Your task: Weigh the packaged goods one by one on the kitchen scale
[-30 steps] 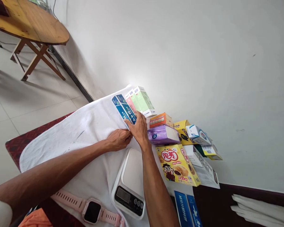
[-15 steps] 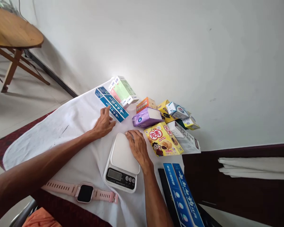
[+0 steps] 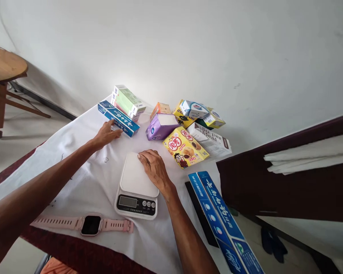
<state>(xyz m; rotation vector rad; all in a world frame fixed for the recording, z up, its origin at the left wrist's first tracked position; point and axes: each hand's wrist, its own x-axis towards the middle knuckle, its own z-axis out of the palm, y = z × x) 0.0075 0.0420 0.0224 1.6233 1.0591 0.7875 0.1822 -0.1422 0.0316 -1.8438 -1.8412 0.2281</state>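
Note:
My left hand reaches to a long blue toothpaste box at the far left. Its fingertips touch the box's near side, and the thumb stands apart. My right hand lies over the right edge of a white kitchen scale, fingers stretched across its plate. The scale's plate carries nothing but that hand, and its display looks blank. Just behind the toothpaste box stand pale green and pink cartons.
A purple pack, an orange pack, a yellow puff-snack box, a Super Meal box and other cartons crowd the back right. A large blue box lies at right. A pink-strapped smartwatch lies in front.
The view has turned, so everything on the table sits further left and slightly higher in the picture. My left hand stays at the toothpaste box, my right hand on the scale.

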